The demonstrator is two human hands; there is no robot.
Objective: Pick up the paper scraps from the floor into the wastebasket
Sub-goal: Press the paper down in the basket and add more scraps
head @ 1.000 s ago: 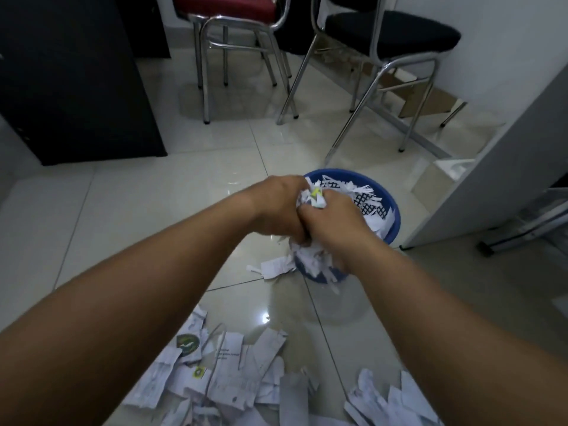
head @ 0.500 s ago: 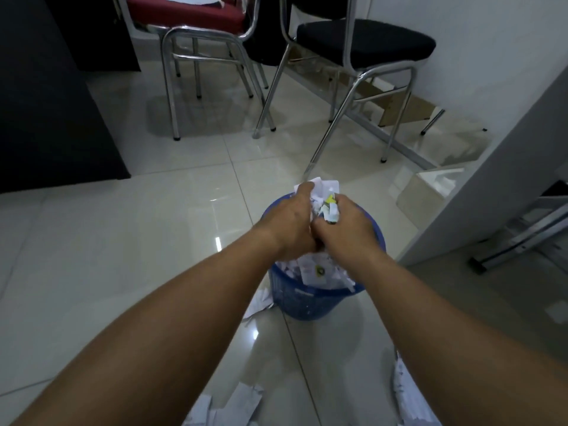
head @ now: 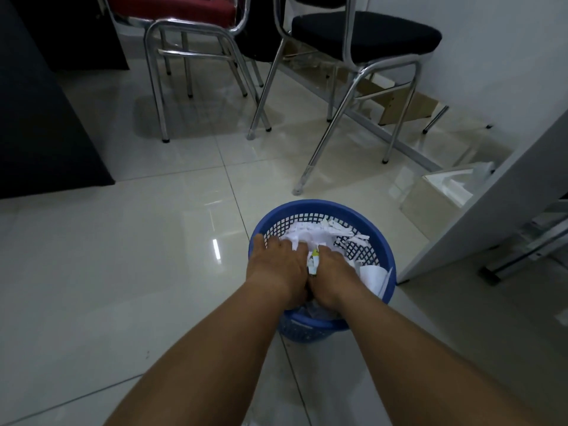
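Note:
The blue mesh wastebasket (head: 322,206) stands on the tiled floor just ahead of me, with white paper scraps (head: 310,236) piled inside it. Both my hands are down inside its rim, side by side. My left hand (head: 273,265) lies over the pile with thumb and fingers spread. My right hand (head: 335,272) is beside it, its fingers buried in the paper. A bunch of scraps, one with a yellow-green print (head: 313,261), is squeezed between the two hands. A larger white sheet (head: 373,276) leans against the basket's right wall.
Two chrome-legged chairs stand beyond the basket, one with a red seat (head: 172,7) and one with a black seat (head: 365,33). A dark cabinet (head: 46,133) fills the left. A white panel (head: 491,195) and an open box (head: 442,192) stand on the right.
Both hands carried the bunch of scraps from above the floor pile over the basket and pushed it down inside. The scraps left on the floor have dropped out of view.

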